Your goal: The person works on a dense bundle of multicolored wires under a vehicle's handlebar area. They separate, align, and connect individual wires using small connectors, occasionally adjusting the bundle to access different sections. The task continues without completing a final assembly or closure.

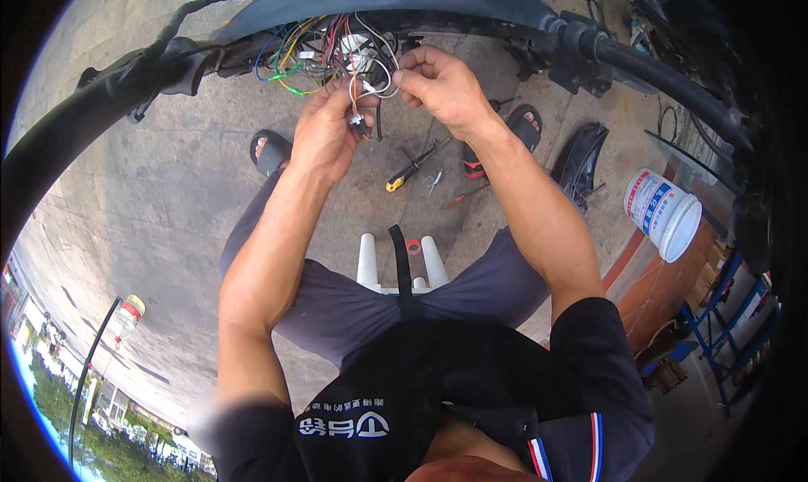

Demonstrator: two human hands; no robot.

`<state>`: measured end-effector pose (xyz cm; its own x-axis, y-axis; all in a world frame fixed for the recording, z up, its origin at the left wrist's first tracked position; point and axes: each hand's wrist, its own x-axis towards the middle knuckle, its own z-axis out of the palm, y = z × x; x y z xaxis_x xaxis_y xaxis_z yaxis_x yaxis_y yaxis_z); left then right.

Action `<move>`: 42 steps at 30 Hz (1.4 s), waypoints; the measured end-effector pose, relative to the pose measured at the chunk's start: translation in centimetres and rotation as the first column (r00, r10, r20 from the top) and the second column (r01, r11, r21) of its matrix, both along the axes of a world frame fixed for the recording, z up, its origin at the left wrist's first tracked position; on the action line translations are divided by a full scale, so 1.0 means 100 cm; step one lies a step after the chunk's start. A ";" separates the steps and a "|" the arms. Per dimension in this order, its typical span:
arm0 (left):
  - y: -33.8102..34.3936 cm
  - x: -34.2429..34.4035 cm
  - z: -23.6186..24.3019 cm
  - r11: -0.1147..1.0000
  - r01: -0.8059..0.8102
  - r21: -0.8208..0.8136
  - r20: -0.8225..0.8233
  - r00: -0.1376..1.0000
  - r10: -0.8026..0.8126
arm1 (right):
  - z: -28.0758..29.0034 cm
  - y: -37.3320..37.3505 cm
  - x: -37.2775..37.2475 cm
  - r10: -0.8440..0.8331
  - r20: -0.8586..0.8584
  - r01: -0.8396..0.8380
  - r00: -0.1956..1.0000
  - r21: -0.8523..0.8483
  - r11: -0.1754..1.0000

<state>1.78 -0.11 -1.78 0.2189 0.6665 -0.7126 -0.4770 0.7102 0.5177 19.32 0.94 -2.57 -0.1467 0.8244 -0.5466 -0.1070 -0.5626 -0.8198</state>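
Note:
A tangle of coloured wires (332,46) hangs beneath a curved dark panel (396,1) of what looks like a vehicle front. My left hand (326,130) is closed on a small black wire connector (359,127), with thin wires running up from it. Just to its right, my right hand (444,88) pinches a looped white wire (385,60) between thumb and fingers. Green sleeved wire joints (290,87) dangle left of my hands. White plugs (357,51) sit among the wires, partly covered by them.
On the paved floor lie a yellow-and-black screwdriver (404,176) and a red-and-black tool (473,161). A white stool (368,265) is under me, a red tape roll (413,246) near it. Black bars (67,133) curve along the left. A white bucket (652,203) stands right, past a black part (581,161).

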 end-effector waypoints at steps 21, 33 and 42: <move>0.000 0.001 0.001 1.000 -0.012 -0.028 -0.054 0.999 0.010 | 0.000 -0.001 0.003 0.079 -0.008 -0.078 0.997 0.079 0.994; -0.002 -0.004 0.002 0.997 -0.032 -0.067 -0.035 0.999 0.030 | 0.005 0.000 0.003 0.002 0.019 -0.003 1.000 0.057 0.998; -0.004 -0.010 0.004 0.997 0.007 -0.071 -0.063 0.998 -0.011 | 0.004 0.001 0.005 -0.024 0.030 0.023 0.999 0.039 0.999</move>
